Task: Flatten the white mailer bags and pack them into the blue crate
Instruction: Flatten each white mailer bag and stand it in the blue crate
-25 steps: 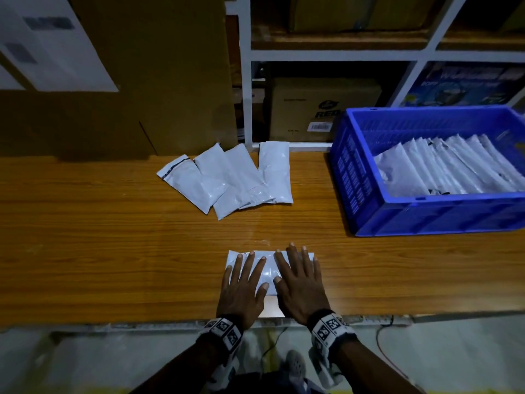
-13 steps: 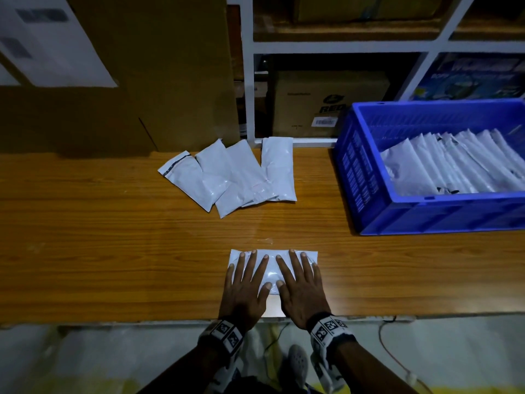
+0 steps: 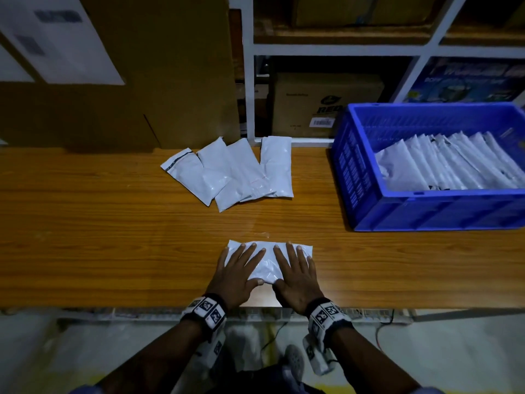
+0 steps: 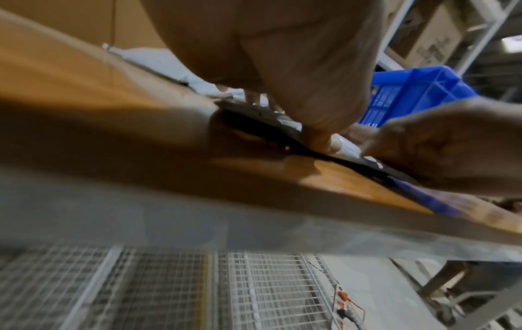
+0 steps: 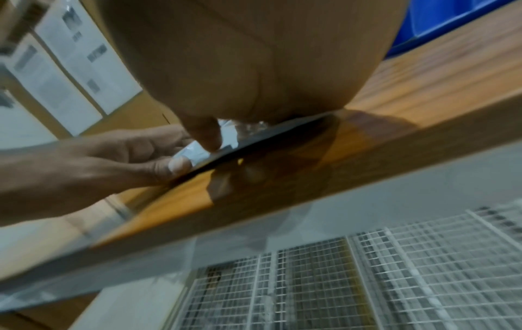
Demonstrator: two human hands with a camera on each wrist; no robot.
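A white mailer bag (image 3: 268, 265) lies flat near the front edge of the wooden table (image 3: 113, 237). My left hand (image 3: 237, 273) presses on its left half with straight spread fingers. My right hand (image 3: 295, 273) presses on its right half the same way. Both thumbs meet near the bag's near edge (image 4: 343, 145) (image 5: 203, 151). Several more white mailer bags (image 3: 233, 172) lie fanned out at the back of the table. The blue crate (image 3: 426, 211) stands at the right, with several flattened bags (image 3: 443, 163) leaning in a row inside it.
A large cardboard box (image 3: 127, 81) with paper labels stands behind the table on the left. A white shelf frame (image 3: 250, 81) holding cartons rises at the back. Bare tabletop stretches to the left of my hands. A wire grid (image 5: 367, 279) lies below the table edge.
My hands have slid apart from the middle of the bag toward its two ends, still pressing it flat. The other bags and the crate have not moved.
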